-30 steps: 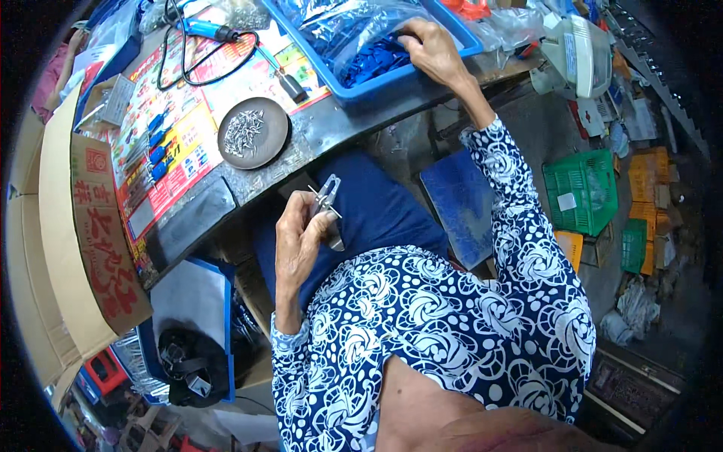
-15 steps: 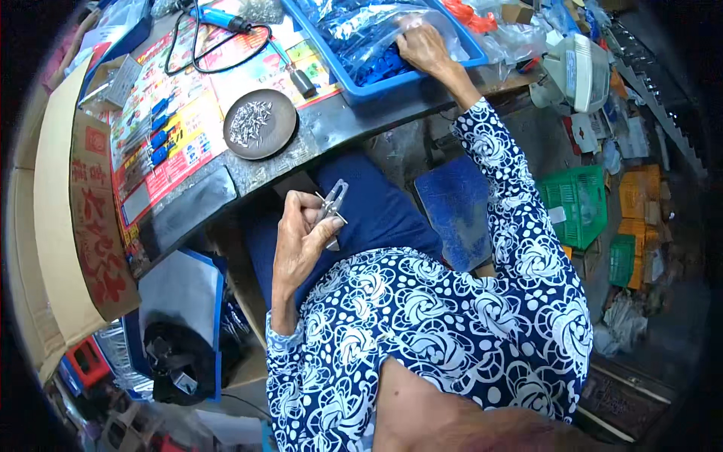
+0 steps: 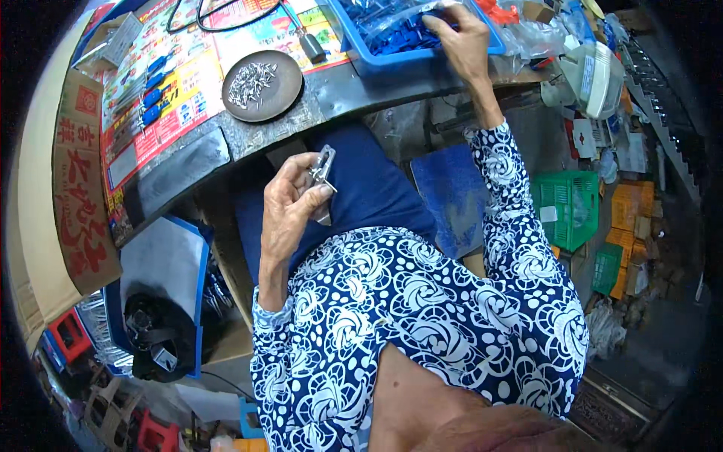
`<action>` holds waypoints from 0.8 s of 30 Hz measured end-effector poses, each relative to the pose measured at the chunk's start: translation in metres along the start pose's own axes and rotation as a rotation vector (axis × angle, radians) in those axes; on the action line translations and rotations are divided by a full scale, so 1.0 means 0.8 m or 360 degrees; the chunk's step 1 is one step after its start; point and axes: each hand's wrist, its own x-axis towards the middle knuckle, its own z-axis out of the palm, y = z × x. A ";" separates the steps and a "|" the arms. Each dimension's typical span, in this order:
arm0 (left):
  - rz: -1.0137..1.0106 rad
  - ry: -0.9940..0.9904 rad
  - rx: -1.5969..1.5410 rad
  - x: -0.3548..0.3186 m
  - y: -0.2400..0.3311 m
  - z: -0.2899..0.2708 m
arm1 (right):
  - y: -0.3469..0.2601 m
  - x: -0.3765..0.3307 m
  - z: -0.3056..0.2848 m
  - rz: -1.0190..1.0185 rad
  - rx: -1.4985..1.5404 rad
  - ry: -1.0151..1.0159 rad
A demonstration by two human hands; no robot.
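Silvery metal piece (image 3: 324,160); blue tray (image 3: 422,62); darker blue pieces (image 3: 401,38); navy-and-white floral shirt (image 3: 422,294); brown dish (image 3: 282,92); green crate (image 3: 568,218)

On the left, we see a big cardboard box (image 3: 86,203) with red marks on its side. We see bright, colorful paper (image 3: 188,102) on the tabletop (image 3: 339,89), and a black cord (image 3: 218,29) curls at the far end. Down low, we find a black bundle (image 3: 157,331) near a red plastic thing (image 3: 70,337). On the right, we spot a green basket (image 3: 566,211) near some orange crates (image 3: 631,205).
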 end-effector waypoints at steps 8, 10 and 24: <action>-0.0189 0.0152 0.0324 0.008 0.012 0.001 | -0.037 -0.074 0.036 0.0643 0.1116 -0.0346; -0.0149 0.0169 0.0289 0.015 0.019 0.014 | -0.044 -0.085 0.038 0.0754 0.1179 -0.0481; -0.0040 0.0624 0.1063 0.034 -0.007 0.039 | -0.027 -0.137 0.061 0.1106 0.1444 -0.0787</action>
